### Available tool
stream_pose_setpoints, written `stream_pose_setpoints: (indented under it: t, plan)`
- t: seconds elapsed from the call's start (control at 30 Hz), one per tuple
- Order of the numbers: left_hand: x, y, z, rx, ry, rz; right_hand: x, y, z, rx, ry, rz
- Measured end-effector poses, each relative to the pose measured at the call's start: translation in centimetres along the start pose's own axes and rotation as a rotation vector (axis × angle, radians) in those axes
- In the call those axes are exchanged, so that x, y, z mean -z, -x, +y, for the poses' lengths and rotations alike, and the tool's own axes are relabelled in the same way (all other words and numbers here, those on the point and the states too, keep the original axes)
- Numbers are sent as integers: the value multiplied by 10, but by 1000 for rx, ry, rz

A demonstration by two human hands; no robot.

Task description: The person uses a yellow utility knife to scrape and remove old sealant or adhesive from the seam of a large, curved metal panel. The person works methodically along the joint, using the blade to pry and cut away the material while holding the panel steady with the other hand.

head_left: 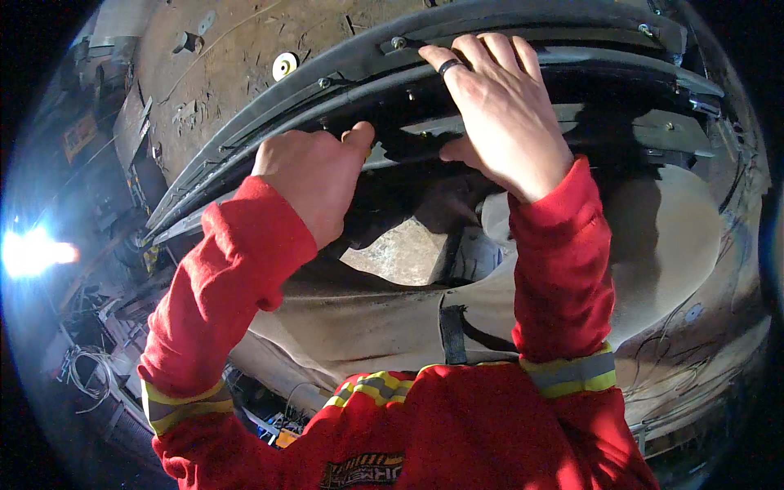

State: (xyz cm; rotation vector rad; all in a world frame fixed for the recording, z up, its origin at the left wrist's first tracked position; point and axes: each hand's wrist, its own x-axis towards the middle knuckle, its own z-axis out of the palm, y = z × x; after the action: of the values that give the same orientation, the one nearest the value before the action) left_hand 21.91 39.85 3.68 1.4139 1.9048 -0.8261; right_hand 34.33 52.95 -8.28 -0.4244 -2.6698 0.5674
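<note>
A long, dark, curved metal frame (269, 135) of several parallel rails, with bolts along it, spans the upper part of the head view. My left hand (314, 175) is closed against its near side, thumb uppermost; the fingers and whatever they hold are hidden. Further right, my right hand (510, 110), with a dark ring on one finger, reaches across the frame. Its fingertips hook over the far rail (572, 57), and the thumb sits apart on the near side, by a lower grey strip (633, 126). A bolt (398, 42) shows just left of those fingers.
Beyond the frame, a dirty brown surface (237, 73) carries debris and a round, pale-yellow disc (284, 65). Bright light (37, 249) glares at far left. Below it lie coiled cables (90, 376). My light-coloured trousers (678, 245) and a dark strap (452, 331) show beneath my arms.
</note>
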Motion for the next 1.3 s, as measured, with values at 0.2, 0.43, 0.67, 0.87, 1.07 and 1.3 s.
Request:
stream_pose_setpoints:
  t: [0.2, 0.43, 0.67, 0.87, 1.07, 1.3]
  plan:
    - [5, 13, 4, -9, -48, 4, 1, 2, 3, -8, -30, -24]
    - [3, 9, 12, 24, -48, -3, 0, 0, 0, -65, -46, -113]
    - [7, 16, 6, -27, -11, -15, 1, 1, 1, -51, -31, -105]
    - [4, 15, 13, 22, -2, -60, 0, -1, 0, -62, -25, -145]
    - [8, 18, 21, 21, -108, 9, 0, 2, 3, -12, 24, -93]
    - [5, 26, 32, 79, -149, -19, 2, -1, 1, -43, 6, -156]
